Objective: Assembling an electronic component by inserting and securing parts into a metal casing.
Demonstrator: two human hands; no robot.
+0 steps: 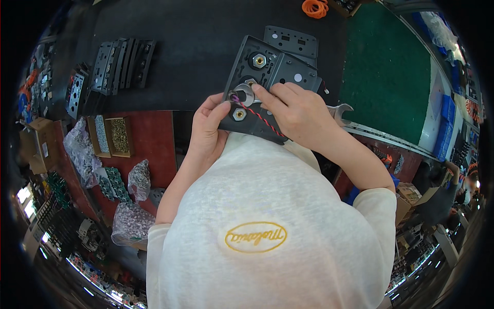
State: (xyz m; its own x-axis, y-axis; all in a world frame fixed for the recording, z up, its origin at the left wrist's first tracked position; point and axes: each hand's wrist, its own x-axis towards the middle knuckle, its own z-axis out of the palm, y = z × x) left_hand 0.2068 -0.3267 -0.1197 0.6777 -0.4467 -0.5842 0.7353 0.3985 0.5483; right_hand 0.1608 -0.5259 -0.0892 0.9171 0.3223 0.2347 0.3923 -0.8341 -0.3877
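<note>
A dark grey metal panel [280,72], bent and punched with holes, lies in front of me at the bench edge. Hex nuts with brass-coloured centres sit on it, one at the upper part [259,61] and one lower down [239,114]. My left hand [208,121] pinches the panel's left edge, beside a small round black part [233,97] with purple and red wires. In my right hand [303,113] is a double-ended open wrench [338,113]; its far jaw surrounds the area by the black part. A red twisted wire [262,120] runs across the panel under my right hand.
Another punched plate [293,41] lies behind the panel. Several grey brackets [121,67] stand in a row at the left. An orange coil [315,7] and a green mat [386,77] are at the right. Boxes of small fasteners [131,136] and plastic bags [81,149] lie left below.
</note>
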